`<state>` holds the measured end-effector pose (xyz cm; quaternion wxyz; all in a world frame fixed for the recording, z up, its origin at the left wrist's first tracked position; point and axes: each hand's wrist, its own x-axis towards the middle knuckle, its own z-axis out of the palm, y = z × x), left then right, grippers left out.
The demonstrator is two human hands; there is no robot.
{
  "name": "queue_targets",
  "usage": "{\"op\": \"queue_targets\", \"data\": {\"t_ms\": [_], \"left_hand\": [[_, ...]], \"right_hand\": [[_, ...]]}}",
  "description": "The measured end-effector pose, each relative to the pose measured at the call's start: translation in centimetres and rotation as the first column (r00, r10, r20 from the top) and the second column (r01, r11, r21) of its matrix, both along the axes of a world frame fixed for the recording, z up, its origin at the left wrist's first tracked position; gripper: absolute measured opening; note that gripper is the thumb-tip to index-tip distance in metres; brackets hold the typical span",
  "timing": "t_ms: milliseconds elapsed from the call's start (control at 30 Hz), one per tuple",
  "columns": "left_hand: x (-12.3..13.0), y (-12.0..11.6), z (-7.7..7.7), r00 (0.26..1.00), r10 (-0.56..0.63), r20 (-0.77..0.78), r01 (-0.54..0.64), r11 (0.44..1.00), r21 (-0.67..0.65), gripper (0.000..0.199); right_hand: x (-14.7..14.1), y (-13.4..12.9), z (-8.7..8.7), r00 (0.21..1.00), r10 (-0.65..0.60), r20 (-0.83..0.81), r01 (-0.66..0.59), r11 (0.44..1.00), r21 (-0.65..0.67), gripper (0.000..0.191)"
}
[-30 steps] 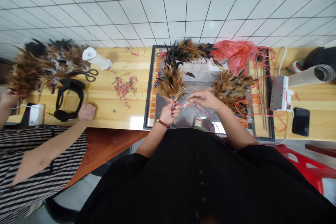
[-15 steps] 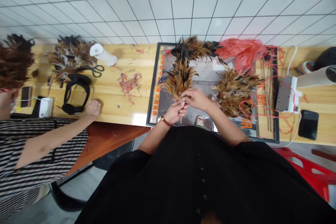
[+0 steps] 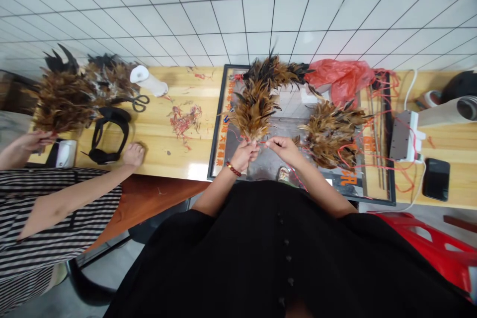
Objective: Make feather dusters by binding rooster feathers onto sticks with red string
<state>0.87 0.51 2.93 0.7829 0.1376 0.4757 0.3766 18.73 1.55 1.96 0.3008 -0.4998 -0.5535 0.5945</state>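
My left hand (image 3: 245, 154), a beaded bracelet at its wrist, is closed round the base of a bunch of brown and black feathers (image 3: 254, 109). The feathers fan out away from me. Just to the right, my right hand (image 3: 282, 149) pinches a red string (image 3: 263, 142) that runs from the base of the bunch. More of the string hangs below the right hand. Behind the held bunch lie darker feathers (image 3: 276, 70). A larger heap of brown feathers (image 3: 331, 131) rests to the right on the dark-framed glass panel (image 3: 294, 124).
A red plastic bag (image 3: 341, 77), a power strip (image 3: 404, 134) and a phone (image 3: 436, 179) are on the right. To the left are red string scraps (image 3: 185, 119), scissors (image 3: 140, 103), a white roll (image 3: 149, 81) and a black headset (image 3: 108, 134). A co-worker's hand (image 3: 35, 140) holds feathers.
My hands have moved apart, the right going a little right with the red string drawn between them. The co-worker's feather bunch has shifted right and toward the table.
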Motion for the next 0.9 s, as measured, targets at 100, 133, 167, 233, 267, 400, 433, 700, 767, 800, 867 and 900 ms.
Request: {"op": "queue_targets", "data": {"t_ms": [100, 133, 167, 233, 267, 400, 433, 700, 767, 800, 867, 900], "left_hand": [[0.6, 0.2, -0.5, 0.994, 0.076, -0.083, -0.074, 0.997, 0.033, 0.044], [0.8, 0.2, -0.6, 0.99, 0.099, -0.102, -0.095, 0.995, 0.041, 0.044], [0.9, 0.2, -0.7, 0.987, 0.114, -0.114, -0.109, 0.993, 0.05, 0.045], [1.2, 0.1, -0.8, 0.988, 0.111, -0.111, -0.102, 0.991, 0.085, 0.047], [1.3, 0.0, -0.8, 0.991, 0.093, -0.097, -0.083, 0.991, 0.109, 0.049], [1.5, -0.6, -0.5, 0.999, -0.016, -0.032, 0.021, 0.985, 0.169, 0.056], [1.5, -0.7, -0.4, 0.999, -0.031, -0.023, 0.034, 0.985, 0.169, 0.057], [2.1, -1.2, -0.6, 0.998, -0.056, -0.025, 0.06, 0.986, 0.156, 0.052], [2.4, -1.2, -0.8, 0.999, -0.024, -0.046, 0.03, 0.99, 0.14, 0.049], [2.4, -1.2, -0.8, 0.998, 0.001, -0.06, 0.007, 0.991, 0.131, 0.047], [2.2, -0.9, -0.9, 0.995, 0.051, -0.089, -0.04, 0.993, 0.114, 0.045], [1.9, -0.7, -0.9, 0.992, 0.075, -0.106, -0.064, 0.993, 0.103, 0.045]], "right_hand": [[-0.6, 0.3, 0.2, 0.999, -0.004, 0.042, 0.004, 1.0, 0.006, 0.036], [-0.9, 0.5, 0.0, 0.999, -0.035, 0.039, 0.035, 0.999, -0.008, 0.036], [-1.1, 0.7, -0.3, 0.997, -0.076, 0.022, 0.077, 0.997, -0.021, 0.036], [-1.7, 1.0, -0.7, 0.987, -0.157, -0.042, 0.155, 0.986, -0.057, 0.039], [-2.0, 1.1, -0.8, 0.981, -0.178, -0.077, 0.172, 0.982, -0.081, 0.04], [-2.8, 1.2, -0.5, 0.959, -0.22, -0.181, 0.206, 0.974, -0.089, 0.037], [-2.9, 1.1, -0.3, 0.95, -0.241, -0.198, 0.232, 0.97, -0.067, 0.036], [-3.2, 1.2, -0.4, 0.963, -0.25, -0.102, 0.253, 0.967, 0.014, 0.035], [-3.1, 1.1, -0.7, 0.96, -0.266, -0.091, 0.27, 0.962, 0.036, 0.032], [-2.9, 1.1, -0.7, 0.96, -0.268, -0.084, 0.273, 0.96, 0.056, 0.03], [-1.9, 1.1, -0.6, 0.97, -0.241, -0.001, 0.24, 0.965, 0.107, 0.028], [-1.3, 1.2, -0.5, 0.976, -0.203, 0.082, 0.192, 0.973, 0.129, 0.028]]}}
